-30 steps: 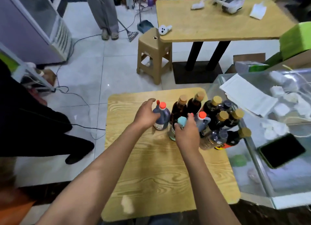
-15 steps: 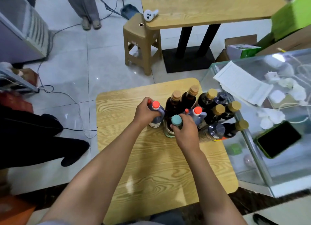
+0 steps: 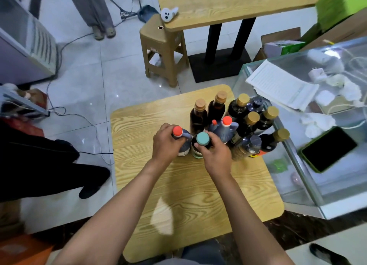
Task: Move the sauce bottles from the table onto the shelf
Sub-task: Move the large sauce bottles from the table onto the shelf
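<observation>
Eleven sauce bottles in all: two red-capped, one teal-capped, six tan-capped, two dark-capped. Two hands: left hand, right hand.

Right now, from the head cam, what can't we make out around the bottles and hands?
- Shelf: not identifiable in the head view.
- Left hand fingers: hidden behind the orange-capped bottle.
- Teal-capped bottle: body mostly covered by the right hand; label unreadable.
- Bottles at the table's right edge: motion-blurred, labels illegible.
- Whether either gripped bottle is lifted off the table: bases hidden by the hands.
</observation>
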A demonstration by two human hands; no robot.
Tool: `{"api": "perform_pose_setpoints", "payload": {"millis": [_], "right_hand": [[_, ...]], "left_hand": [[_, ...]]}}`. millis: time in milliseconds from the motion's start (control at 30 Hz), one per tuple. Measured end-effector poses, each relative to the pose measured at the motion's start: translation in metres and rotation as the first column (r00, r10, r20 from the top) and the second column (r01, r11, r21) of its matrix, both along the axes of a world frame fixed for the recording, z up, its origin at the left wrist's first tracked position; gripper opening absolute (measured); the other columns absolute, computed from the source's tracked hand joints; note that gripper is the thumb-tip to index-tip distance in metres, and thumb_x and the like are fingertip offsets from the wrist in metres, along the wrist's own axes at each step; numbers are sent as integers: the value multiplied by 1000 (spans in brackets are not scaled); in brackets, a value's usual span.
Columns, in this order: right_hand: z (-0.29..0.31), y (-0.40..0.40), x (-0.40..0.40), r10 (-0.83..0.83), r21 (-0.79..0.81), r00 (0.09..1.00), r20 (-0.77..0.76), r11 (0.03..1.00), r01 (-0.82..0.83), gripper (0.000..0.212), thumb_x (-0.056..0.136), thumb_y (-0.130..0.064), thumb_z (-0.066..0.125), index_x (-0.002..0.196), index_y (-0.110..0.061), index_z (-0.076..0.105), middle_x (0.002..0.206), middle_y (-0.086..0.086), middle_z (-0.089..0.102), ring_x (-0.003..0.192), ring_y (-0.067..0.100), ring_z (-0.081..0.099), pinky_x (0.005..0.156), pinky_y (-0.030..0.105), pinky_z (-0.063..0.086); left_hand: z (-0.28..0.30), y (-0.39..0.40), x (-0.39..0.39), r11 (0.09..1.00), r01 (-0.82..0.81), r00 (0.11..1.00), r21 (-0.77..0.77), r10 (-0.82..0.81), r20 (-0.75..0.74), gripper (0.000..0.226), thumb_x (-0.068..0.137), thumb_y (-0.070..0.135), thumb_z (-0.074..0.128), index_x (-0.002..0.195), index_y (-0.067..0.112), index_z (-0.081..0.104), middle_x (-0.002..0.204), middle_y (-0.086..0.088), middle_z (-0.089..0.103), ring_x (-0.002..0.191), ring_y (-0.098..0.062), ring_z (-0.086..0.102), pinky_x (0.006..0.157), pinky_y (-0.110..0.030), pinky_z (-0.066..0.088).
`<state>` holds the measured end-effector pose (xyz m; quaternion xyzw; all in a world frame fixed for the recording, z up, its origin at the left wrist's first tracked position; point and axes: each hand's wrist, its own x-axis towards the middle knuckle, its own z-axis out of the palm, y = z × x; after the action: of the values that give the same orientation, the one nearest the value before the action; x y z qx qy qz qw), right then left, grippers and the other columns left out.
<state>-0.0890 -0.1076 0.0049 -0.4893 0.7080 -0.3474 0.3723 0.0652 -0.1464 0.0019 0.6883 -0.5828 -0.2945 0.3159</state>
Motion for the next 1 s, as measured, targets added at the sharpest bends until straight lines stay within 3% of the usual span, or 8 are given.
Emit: {"api": "perform_pose_setpoints", "payload": {"millis": [100,233,433,567,667,800,900,1000], "right_hand": [[9,13,-3,-35,-52,989,145,998,43,35,78,-22,82,112,-24,69,105,-11,72,100,4,65,91,30,52],[39,37,-6,-3,-171,963,268,984,50,28,80,-13,81,100,-27,68,94,-14,69,89,-5,62,82,15,48],[92,102,-7,-56,-276,889,454,940,200,27,81,0,77,95,-21,70,91,-5,71,87,7,63,82,22,52],[116,164,-14,-196,-274,819,539,879,391,29,80,4,76,102,-15,71,95,-3,74,91,7,66,83,22,52],[129,209,-33,-300,-255,772,560,825,505,35,79,4,76,108,-14,71,107,8,74,99,14,66,90,27,51],[159,278,-69,-399,-275,713,576,727,629,46,76,3,77,115,-19,64,103,3,76,98,16,69,91,28,53],[183,333,-94,-461,-318,646,608,604,731,37,75,1,75,105,-15,59,92,0,77,88,13,70,85,28,54],[202,383,-111,-508,-383,600,618,472,794,30,74,-1,75,98,-11,60,89,2,76,83,13,69,78,23,54]], "left_hand": [[11,16,3,999,37,997,-9,-36,75,12,73,25,74,72,19,63,75,4,54,68,-16,54,64,-43,47],[40,38,4,997,68,989,-48,-61,137,25,74,38,68,65,19,55,70,1,51,64,-21,53,60,-43,46],[101,77,-5,937,287,955,-199,-265,131,44,74,38,76,55,31,37,61,6,44,59,-16,46,53,-35,33],[117,113,-26,873,399,914,-280,-404,45,36,73,37,78,60,17,52,62,1,49,60,-16,47,54,-37,35],[123,143,-53,821,482,861,-307,-509,-10,37,72,36,77,60,14,49,61,1,47,61,-20,48,53,-35,31],[141,189,-99,763,580,758,-286,-633,-153,33,63,43,69,61,15,51,61,1,52,61,-17,50,55,-39,38],[161,224,-133,722,632,683,-280,-690,-239,29,62,34,77,57,23,50,56,6,50,55,-5,44,53,-36,37],[186,259,-169,666,673,604,-321,-746,-279,26,57,39,76,68,19,63,65,2,62,63,-14,57,58,-37,46]]}}
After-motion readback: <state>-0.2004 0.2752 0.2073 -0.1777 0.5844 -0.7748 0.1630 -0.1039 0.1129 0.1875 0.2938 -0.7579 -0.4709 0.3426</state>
